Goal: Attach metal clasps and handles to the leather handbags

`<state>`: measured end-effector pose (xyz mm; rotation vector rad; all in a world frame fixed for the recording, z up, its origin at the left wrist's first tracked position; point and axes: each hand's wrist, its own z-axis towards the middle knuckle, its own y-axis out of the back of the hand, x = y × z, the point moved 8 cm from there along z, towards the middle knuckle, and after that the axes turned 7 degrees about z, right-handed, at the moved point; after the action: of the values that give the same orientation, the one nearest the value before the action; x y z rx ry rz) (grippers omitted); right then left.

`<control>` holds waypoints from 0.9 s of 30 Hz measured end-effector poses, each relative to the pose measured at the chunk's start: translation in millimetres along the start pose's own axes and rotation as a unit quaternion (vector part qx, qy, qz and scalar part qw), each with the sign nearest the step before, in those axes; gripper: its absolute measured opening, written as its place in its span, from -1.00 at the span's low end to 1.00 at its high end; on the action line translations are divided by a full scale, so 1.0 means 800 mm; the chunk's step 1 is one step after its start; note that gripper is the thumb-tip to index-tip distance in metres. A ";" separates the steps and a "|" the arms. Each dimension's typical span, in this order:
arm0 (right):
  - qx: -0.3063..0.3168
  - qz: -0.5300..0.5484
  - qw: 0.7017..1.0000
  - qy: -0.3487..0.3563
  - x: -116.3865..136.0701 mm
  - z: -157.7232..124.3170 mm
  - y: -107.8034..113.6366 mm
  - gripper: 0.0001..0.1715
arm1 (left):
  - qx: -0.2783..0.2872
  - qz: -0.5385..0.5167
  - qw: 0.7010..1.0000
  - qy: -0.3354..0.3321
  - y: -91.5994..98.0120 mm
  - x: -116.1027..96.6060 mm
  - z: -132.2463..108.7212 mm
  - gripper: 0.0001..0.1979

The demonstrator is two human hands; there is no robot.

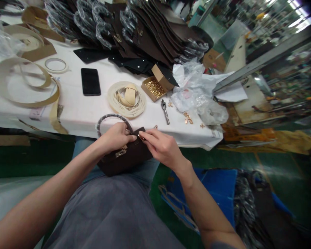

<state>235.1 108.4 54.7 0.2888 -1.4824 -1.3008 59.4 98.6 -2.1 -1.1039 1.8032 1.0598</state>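
Note:
A small dark brown handbag (126, 157) with a gold clasp rests on my lap at the table's front edge. Its plastic-wrapped handle (111, 117) arches up over the table. My left hand (116, 136) grips the bag's top edge beside the handle. My right hand (159, 145) pinches a small gold fitting at the bag's top right corner; the fitting is mostly hidden by my fingers.
On the white table (75, 110) lie a black phone (90, 81), a coil of cream strap (126, 98), an open box of gold studs (155, 88), a small metal tool (165, 111), loose gold fittings (188, 118), crumpled plastic bags (197, 90) and stacked brown bags (145, 31). A blue crate (215, 186) stands at right on the floor.

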 end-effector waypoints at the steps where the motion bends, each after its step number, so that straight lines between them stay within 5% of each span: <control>1: 0.000 -0.016 1.000 0.015 -0.002 -0.001 -0.002 -0.49 | -0.001 -0.004 1.000 0.000 0.001 0.001 0.003 -0.65; 12: 0.028 -0.045 0.994 0.094 -0.029 0.009 -0.016 -0.66 | 0.013 -0.071 0.997 0.040 0.001 0.043 0.037 -0.55; 27: 0.098 -0.072 0.981 0.149 -0.040 0.016 -0.034 -0.64 | 0.023 -0.079 0.995 0.055 0.000 0.053 0.039 -0.43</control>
<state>224.8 129.6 17.1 0.7010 -1.3521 -1.1651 50.7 114.5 -51.6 -1.2756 1.7826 0.8763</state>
